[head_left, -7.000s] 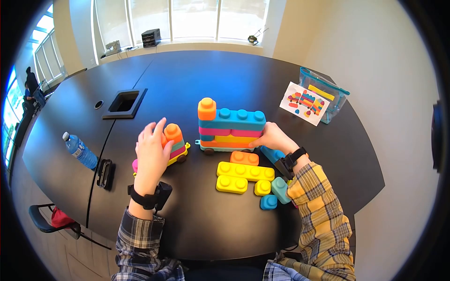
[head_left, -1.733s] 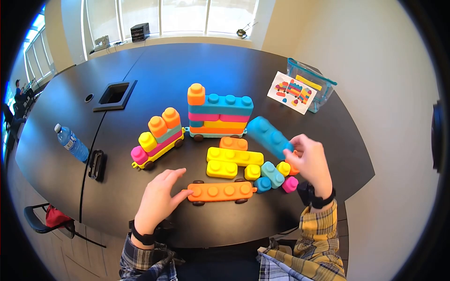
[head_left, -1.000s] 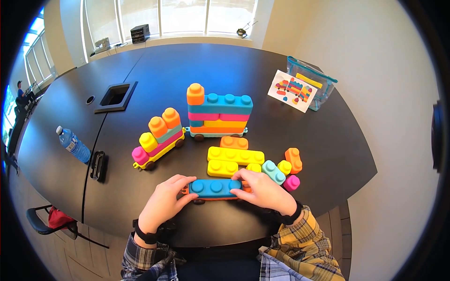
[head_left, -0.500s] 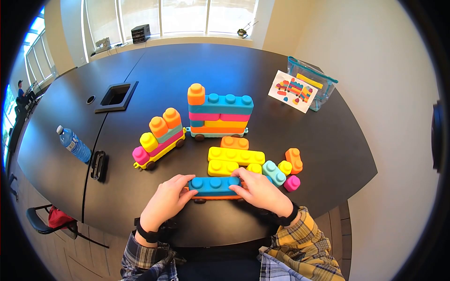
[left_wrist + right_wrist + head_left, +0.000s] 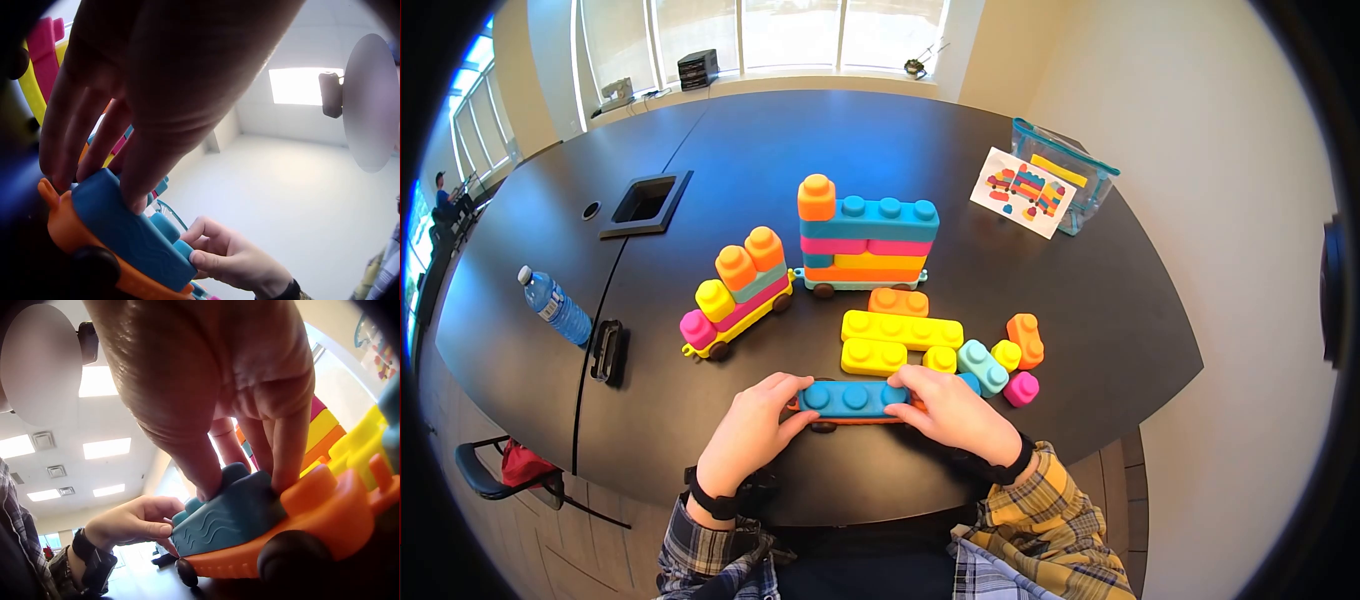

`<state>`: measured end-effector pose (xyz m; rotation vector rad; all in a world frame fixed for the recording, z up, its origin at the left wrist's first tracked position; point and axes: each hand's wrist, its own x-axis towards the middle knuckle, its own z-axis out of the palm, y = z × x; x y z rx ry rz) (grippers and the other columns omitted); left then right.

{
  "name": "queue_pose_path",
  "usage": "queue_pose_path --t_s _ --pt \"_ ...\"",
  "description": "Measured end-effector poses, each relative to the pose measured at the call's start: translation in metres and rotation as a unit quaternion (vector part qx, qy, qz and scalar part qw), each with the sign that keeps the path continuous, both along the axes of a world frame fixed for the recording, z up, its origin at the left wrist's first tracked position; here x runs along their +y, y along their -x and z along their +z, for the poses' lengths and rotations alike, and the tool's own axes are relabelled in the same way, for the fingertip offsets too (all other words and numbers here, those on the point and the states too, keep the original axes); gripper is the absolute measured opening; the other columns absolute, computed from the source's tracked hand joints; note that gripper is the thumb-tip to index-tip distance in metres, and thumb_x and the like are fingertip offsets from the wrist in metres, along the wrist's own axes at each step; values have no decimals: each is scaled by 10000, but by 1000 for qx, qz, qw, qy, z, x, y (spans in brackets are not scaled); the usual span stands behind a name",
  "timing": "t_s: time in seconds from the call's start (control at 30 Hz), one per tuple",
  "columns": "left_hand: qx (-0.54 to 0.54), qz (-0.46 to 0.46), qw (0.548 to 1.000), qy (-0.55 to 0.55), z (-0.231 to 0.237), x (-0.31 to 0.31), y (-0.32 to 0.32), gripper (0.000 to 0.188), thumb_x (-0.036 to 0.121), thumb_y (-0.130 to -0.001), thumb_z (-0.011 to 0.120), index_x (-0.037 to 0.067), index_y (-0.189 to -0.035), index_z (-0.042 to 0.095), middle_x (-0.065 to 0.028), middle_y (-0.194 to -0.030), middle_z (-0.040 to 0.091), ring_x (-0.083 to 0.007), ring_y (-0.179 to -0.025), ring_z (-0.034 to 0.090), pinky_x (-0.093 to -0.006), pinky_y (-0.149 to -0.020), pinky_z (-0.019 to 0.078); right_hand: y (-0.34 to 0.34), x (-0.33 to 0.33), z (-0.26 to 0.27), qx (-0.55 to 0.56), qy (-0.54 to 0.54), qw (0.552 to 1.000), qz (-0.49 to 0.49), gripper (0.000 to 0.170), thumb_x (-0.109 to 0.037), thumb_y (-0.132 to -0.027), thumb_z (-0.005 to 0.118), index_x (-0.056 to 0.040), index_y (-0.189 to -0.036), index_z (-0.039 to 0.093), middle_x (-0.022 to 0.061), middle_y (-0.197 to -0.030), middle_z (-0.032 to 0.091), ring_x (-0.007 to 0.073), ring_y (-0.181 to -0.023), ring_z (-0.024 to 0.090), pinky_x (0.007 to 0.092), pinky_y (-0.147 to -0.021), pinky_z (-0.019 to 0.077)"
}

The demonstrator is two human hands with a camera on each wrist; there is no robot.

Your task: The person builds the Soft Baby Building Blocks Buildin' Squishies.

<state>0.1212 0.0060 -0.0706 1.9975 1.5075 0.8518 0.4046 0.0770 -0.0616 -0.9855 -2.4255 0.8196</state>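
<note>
A long blue block (image 5: 855, 399) lies on the orange wheeled base (image 5: 870, 421) near the table's front edge. My left hand (image 5: 755, 425) pinches its left end between thumb and fingers; my right hand (image 5: 960, 412) pinches the right end. In the left wrist view the blue block (image 5: 125, 225) sits on the orange base (image 5: 69, 226). From the right wrist view, one orange stud stands uncovered beside the blue block (image 5: 231, 515). Behind are a tall stacked wagon (image 5: 870, 240) and, at its left, a stepped wagon (image 5: 745, 300).
Loose yellow blocks (image 5: 900, 328), an orange block (image 5: 1025, 340), a teal block (image 5: 983, 367) and a pink block (image 5: 1021, 389) lie behind and right of my hands. A water bottle (image 5: 555, 305) and black case (image 5: 608, 352) are left; a picture card (image 5: 1022, 193) leans on a clear bag (image 5: 1090, 195).
The orange base came to the front of the table. My right hand brought the blue block from the right onto it, and my left hand took hold of the block's other end.
</note>
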Motion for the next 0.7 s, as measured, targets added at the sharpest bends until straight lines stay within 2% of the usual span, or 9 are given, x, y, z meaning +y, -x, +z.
queue_pose_path --t_s 0.4,0.47,0.5,0.57,0.6,0.7 --pt "27 17 999 5 5 -5 1 367 112 -894 835 4 -1216 693 -146 -1107 727 -298 -997 759 -377 -880 642 0 1 -4 13 -2 1000 8 302 -214 -973 768 -7 -1139 623 195 -1019 703 396 -927 700 465 -801 560" --pt "34 12 999 16 6 -4 1 424 140 -885 849 18 -1256 684 -147 -1137 725 -328 -1025 746 -391 -898 625 -2 2 -6 8 -24 1000 8 338 -200 -951 805 -22 -1199 658 162 -1046 706 326 -877 699 411 -806 571" --pt "34 12 999 15 9 -5 0 424 140 -885 849 18 -1256 684 -147 -1137 725 -328 -1025 746 -391 -898 625 -5 2 -2 8 -24 1000 8 338 -200 -951 805 -22 -1199 658 162 -1046 706 326 -877 699 411 -806 571" --pt "50 6 999 -6 19 -6 -4 502 180 -869 867 36 -1305 664 -149 -1174 719 -365 -1075 719 -417 -931 595 -13 5 8 66 -39 997 18 391 -246 -971 779 -7 -1254 656 211 -1131 721 407 -1044 707 450 -908 566" --pt "50 7 999 -6 19 -6 -5 502 180 -869 867 36 -1305 664 -149 -1174 719 -365 -1075 719 -417 -931 595 -19 6 9 71 -53 996 -13 421 -257 -959 796 -2 -1269 670 210 -1171 724 402 -1078 712 437 -943 565" --pt "52 2 998 -26 19 -5 -8 573 212 -847 882 49 -1343 643 -149 -1203 713 -386 -1105 692 -443 -953 568 -41 15 24 62 -65 990 -104 396 -235 -944 806 21 -1219 681 202 -1164 725 380 -1067 717 414 -928 572"
